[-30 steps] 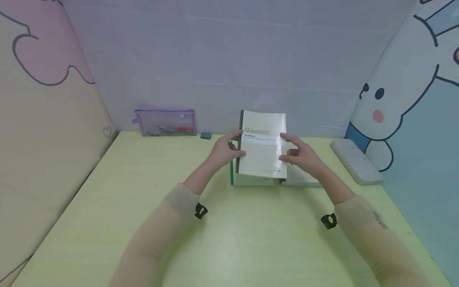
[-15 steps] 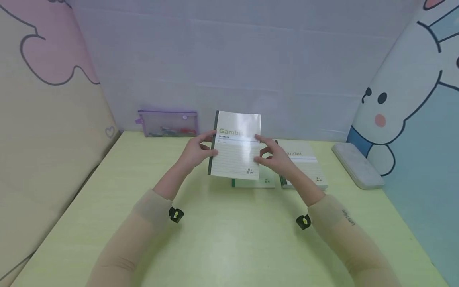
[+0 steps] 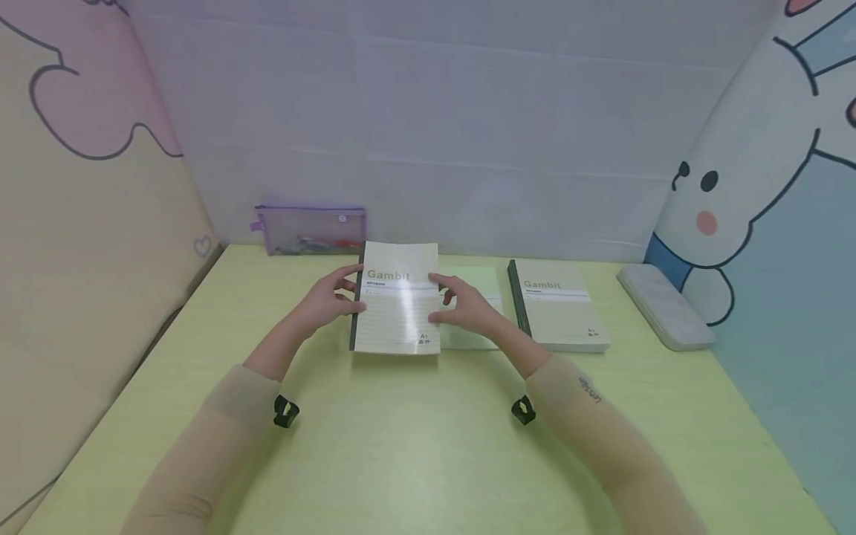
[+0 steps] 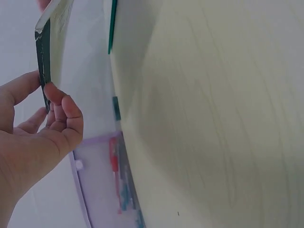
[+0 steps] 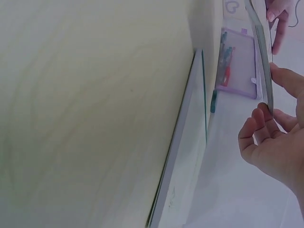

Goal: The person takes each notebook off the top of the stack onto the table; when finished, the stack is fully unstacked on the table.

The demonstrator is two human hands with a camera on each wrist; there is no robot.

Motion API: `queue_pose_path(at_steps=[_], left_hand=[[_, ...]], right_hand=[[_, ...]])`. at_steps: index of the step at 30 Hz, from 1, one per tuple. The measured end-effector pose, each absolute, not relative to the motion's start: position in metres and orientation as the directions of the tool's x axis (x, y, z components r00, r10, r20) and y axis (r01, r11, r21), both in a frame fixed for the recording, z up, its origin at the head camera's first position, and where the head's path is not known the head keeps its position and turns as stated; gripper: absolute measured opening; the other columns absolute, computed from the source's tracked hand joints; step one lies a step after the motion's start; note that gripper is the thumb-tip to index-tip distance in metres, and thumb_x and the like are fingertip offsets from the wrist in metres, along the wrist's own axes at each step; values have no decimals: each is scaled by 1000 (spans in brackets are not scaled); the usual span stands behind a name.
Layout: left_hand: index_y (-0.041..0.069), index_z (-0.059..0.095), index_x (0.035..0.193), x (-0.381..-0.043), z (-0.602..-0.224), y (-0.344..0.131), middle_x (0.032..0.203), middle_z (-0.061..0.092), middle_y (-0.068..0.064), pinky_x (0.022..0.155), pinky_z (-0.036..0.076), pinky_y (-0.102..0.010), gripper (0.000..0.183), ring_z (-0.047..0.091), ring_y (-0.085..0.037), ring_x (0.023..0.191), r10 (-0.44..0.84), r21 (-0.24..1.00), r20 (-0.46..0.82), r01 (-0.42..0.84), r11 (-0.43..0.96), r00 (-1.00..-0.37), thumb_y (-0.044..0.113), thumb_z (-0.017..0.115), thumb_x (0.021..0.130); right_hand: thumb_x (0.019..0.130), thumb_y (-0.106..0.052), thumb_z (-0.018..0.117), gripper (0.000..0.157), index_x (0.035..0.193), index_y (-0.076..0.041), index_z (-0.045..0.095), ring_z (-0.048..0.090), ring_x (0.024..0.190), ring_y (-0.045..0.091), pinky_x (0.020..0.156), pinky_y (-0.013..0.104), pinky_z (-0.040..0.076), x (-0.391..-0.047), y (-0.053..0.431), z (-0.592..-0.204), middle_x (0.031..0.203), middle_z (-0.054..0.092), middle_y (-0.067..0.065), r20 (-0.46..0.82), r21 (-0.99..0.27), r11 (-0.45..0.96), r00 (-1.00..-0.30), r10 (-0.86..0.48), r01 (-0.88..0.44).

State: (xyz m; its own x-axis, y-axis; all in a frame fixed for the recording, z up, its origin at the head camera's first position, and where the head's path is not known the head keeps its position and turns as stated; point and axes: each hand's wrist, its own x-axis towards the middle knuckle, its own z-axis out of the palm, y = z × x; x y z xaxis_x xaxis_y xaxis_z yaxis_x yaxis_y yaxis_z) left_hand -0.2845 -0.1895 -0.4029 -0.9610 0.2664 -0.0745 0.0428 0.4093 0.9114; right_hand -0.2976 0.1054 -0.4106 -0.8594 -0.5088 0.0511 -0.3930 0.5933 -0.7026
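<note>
A cream "Gambit" notebook [image 3: 397, 312] with a dark spine is held up between both hands, tilted above the table. My left hand [image 3: 328, 301] pinches its spine edge, thumb in front; in the left wrist view the fingers [image 4: 57, 95] grip the dark spine. My right hand [image 3: 468, 305] pinches the opposite edge, other fingers curled, as the right wrist view also shows. Partly hidden behind the right hand lies a pale green notebook [image 3: 478, 281]. To its right sits a thicker cream notebook or stack [image 3: 558, 308] marked "Gambit", with dark green spine.
A purple mesh pencil case [image 3: 314, 230] with pens inside leans on the back wall at the left. A grey-white oblong case [image 3: 665, 306] lies at the table's right edge. In the left wrist view a small dark blue block [image 4: 116, 108] shows near the pencil case.
Both hands have carried the notebook leftward, away from over the other notebooks, then lowered it toward the table. The green notebook and the thicker cream one are now more exposed.
</note>
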Motion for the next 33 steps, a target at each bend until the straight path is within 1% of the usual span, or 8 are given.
queue_pose_path(at_steps=[4, 8, 11, 13, 16, 20, 24, 33], left_hand=[[19, 31, 148, -290, -413, -199, 110, 49, -15, 79, 50, -47, 78, 61, -19, 80, 274, 891, -118, 20, 453, -955, 8, 72, 82], [14, 32, 147, -295, -420, -205, 111, 50, -16, 74, 50, -40, 76, 56, -18, 78, 274, 862, -144, 15, 507, -951, 8, 72, 83], [11, 31, 147, -298, -425, -207, 114, 51, -19, 71, 47, -32, 76, 52, -21, 83, 279, 833, -165, 18, 553, -946, 10, 72, 83], [12, 31, 147, -301, -427, -208, 117, 51, -20, 72, 44, -29, 76, 52, -22, 88, 278, 816, -186, 9, 578, -942, 11, 72, 83], [10, 30, 148, -305, -431, -208, 121, 49, -22, 74, 43, -28, 77, 52, -25, 93, 292, 796, -216, 5, 605, -932, 12, 72, 83], [4, 31, 146, -311, -434, -207, 122, 49, -25, 74, 44, -29, 76, 52, -27, 96, 301, 772, -231, 14, 635, -925, 10, 72, 83], [1, 34, 144, -317, -435, -205, 120, 52, -25, 76, 46, -30, 72, 52, -29, 99, 301, 736, -223, 42, 676, -927, 9, 72, 83], [-2, 39, 140, -326, -433, -205, 123, 52, -28, 90, 44, -44, 69, 51, -35, 105, 293, 614, -221, 101, 783, -930, 14, 73, 82]], right_hand=[[79, -26, 77, 82, 147, -11, 34, 47, 98, 25, 70, 28, 38, -303, 93, -419, 117, 52, 7, -2, -657, 646, -856, -517, -389], [78, -29, 78, 82, 146, -12, 36, 47, 97, 24, 74, 31, 41, -310, 83, -426, 122, 53, 7, -63, -613, 692, -850, -522, -380], [76, -29, 79, 82, 145, -9, 38, 51, 106, 24, 87, 34, 45, -316, 80, -434, 131, 53, 9, -73, -596, 699, -840, -538, -395], [76, -30, 80, 83, 144, -7, 38, 50, 117, 25, 99, 35, 42, -320, 78, -439, 137, 50, 10, -73, -584, 700, -831, -551, -412], [76, -33, 79, 84, 144, -4, 38, 45, 127, 24, 107, 36, 36, -324, 76, -445, 139, 49, 11, -81, -556, 713, -826, -558, -427], [77, -38, 77, 84, 144, -5, 38, 44, 126, 25, 106, 38, 36, -325, 73, -446, 137, 50, 11, -109, -523, 750, -841, -530, -405], [78, -40, 76, 84, 145, -9, 37, 37, 130, 28, 109, 41, 32, -325, 71, -443, 143, 44, 10, -138, -501, 784, -861, -490, -366], [81, -47, 70, 80, 145, -13, 37, 35, 129, 29, 105, 42, 36, -329, 68, -446, 146, 37, 12, -146, -405, 829, -867, -476, -387]])
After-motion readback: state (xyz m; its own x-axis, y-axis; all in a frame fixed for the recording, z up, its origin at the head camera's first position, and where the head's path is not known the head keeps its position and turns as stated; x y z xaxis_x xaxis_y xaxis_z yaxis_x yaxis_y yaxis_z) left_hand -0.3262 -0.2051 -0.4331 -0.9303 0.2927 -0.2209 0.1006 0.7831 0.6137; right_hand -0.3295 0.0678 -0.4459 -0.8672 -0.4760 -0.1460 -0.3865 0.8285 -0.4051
